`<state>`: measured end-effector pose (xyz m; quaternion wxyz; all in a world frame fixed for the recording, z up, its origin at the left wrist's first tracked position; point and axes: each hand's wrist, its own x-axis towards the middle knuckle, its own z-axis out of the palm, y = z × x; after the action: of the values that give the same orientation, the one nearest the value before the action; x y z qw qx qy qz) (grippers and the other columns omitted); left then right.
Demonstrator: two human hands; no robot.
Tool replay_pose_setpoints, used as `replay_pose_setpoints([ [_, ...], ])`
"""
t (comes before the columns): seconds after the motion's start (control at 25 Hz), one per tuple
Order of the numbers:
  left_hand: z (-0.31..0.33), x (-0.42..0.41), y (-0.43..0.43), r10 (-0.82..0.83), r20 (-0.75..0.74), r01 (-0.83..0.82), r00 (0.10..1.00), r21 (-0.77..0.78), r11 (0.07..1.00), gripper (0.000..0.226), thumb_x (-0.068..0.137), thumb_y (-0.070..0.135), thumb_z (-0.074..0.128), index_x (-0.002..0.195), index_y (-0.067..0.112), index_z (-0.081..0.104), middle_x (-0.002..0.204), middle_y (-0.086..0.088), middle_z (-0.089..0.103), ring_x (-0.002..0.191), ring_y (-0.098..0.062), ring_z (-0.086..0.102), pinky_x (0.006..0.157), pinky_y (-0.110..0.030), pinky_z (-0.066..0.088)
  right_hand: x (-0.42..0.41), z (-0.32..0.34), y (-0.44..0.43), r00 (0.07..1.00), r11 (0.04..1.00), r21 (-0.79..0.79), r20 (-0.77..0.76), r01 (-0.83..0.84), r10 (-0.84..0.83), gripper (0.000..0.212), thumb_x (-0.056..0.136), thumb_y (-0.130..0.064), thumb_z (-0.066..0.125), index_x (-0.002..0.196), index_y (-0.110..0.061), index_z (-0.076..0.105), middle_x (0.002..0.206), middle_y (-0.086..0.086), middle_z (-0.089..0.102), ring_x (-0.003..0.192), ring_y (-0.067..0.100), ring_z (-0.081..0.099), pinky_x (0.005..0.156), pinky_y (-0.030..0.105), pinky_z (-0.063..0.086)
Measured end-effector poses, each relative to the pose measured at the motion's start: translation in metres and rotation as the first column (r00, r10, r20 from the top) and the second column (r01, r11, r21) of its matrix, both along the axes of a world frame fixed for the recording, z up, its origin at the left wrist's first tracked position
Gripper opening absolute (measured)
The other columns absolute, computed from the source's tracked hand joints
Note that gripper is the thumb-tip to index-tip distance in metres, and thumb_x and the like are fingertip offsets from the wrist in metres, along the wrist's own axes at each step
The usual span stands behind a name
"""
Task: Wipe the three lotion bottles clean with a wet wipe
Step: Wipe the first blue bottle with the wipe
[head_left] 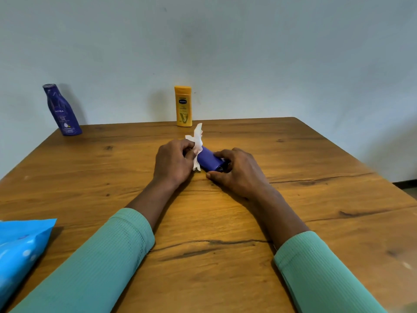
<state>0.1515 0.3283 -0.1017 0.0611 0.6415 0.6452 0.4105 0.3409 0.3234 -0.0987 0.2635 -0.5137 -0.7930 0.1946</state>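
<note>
A small purple lotion bottle point(207, 160) lies on its side in the middle of the wooden table point(316, 199). My right hand point(237, 171) grips its near end. My left hand point(173, 162) holds a crumpled white wet wipe point(197, 141) against the bottle's far end. A tall dark blue lotion bottle point(62, 110) stands at the far left edge of the table. At the far middle edge stands a yellow lotion bottle point(184, 106), upright by the wall.
A bright blue pack of wet wipes point(20, 247) lies at the near left of the table. A pale wall rises directly behind the table's far edge.
</note>
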Motion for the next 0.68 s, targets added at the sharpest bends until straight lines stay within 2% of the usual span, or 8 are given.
replay_pose_setpoints([
  [0.12,0.000,-0.001,-0.002,0.006,-0.068,-0.007,0.998,-0.015,1.000,0.028,0.096,0.023,0.073,0.123,0.017,0.075,0.115,-0.004,0.076,0.098,-0.015,0.068,0.077,-0.027,0.052,0.000,0.001,0.000,0.999,0.999,-0.039,0.035,-0.025,0.026,0.071,0.089,-0.041,0.078,0.151,-0.021,0.049,0.129,-0.001,0.053,0.110,0.013,0.052,0.094,0.029,0.046],
  [0.2,0.001,0.003,-0.014,-0.132,-0.051,0.131,0.990,-0.021,0.991,0.030,0.093,0.023,0.076,0.122,0.018,0.075,0.115,0.000,0.075,0.097,-0.010,0.067,0.078,-0.022,0.051,0.002,0.000,0.002,0.999,0.998,-0.046,0.027,-0.039,0.040,0.060,0.092,-0.039,0.075,0.146,-0.024,0.053,0.122,-0.005,0.051,0.105,0.012,0.052,0.089,0.027,0.044],
  [0.28,0.000,0.008,-0.027,-0.301,-0.028,0.300,0.953,-0.026,0.954,0.030,0.091,0.022,0.079,0.121,0.020,0.076,0.113,0.005,0.074,0.098,-0.005,0.066,0.083,-0.021,0.054,0.003,-0.002,0.003,0.999,0.998,-0.015,0.001,-0.055,0.055,0.038,0.093,-0.038,0.073,0.127,-0.027,0.061,0.116,-0.005,0.054,0.102,0.014,0.056,0.083,0.028,0.046],
  [0.32,-0.001,0.009,-0.028,-0.342,-0.034,0.341,0.939,-0.026,0.940,0.030,0.091,0.021,0.079,0.121,0.021,0.076,0.113,0.007,0.074,0.099,-0.004,0.066,0.086,-0.020,0.055,0.004,-0.004,0.004,0.998,0.998,0.003,-0.013,-0.062,0.062,0.034,0.092,-0.037,0.072,0.123,-0.025,0.063,0.115,-0.004,0.056,0.102,0.015,0.058,0.082,0.028,0.048],
  [0.44,-0.001,0.004,-0.021,-0.259,0.012,0.259,0.966,0.019,0.966,0.030,0.091,0.020,0.078,0.121,0.021,0.076,0.113,0.007,0.076,0.099,-0.005,0.068,0.084,-0.017,0.054,0.007,-0.003,0.003,0.995,0.998,-0.005,-0.079,-0.055,0.055,0.040,0.095,-0.037,0.070,0.131,-0.023,0.065,0.112,-0.006,0.060,0.096,0.007,0.059,0.078,0.021,0.047],
  [0.56,0.002,-0.005,-0.011,-0.070,0.144,0.058,0.987,0.087,0.995,0.032,0.094,0.019,0.074,0.126,0.017,0.073,0.120,0.000,0.075,0.103,-0.010,0.067,0.084,-0.022,0.055,0.009,-0.001,0.001,0.940,0.986,-0.132,-0.339,-0.098,0.048,0.046,0.100,-0.034,0.067,0.142,-0.018,0.061,0.111,-0.006,0.068,0.090,0.002,0.068,0.072,0.013,0.052],
  [0.64,0.004,-0.010,-0.009,-0.004,0.267,-0.027,0.964,0.112,0.993,0.034,0.097,0.017,0.071,0.131,0.016,0.070,0.124,-0.001,0.073,0.107,-0.009,0.065,0.083,-0.020,0.055,0.003,0.000,-0.003,0.821,0.953,-0.232,-0.570,-0.194,0.028,0.039,0.103,-0.027,0.063,0.139,-0.012,0.063,0.100,-0.001,0.069,0.078,0.006,0.068,0.067,0.018,0.053],
  [0.68,0.005,-0.010,-0.010,0.004,0.291,-0.048,0.957,0.144,0.988,0.034,0.097,0.017,0.070,0.131,0.016,0.069,0.124,-0.001,0.072,0.108,-0.009,0.065,0.084,-0.021,0.056,-0.002,0.001,-0.005,0.728,0.926,-0.280,-0.685,-0.254,-0.007,0.034,0.104,-0.022,0.061,0.135,-0.008,0.064,0.092,0.004,0.066,0.069,0.008,0.063,0.061,0.019,0.051],
])
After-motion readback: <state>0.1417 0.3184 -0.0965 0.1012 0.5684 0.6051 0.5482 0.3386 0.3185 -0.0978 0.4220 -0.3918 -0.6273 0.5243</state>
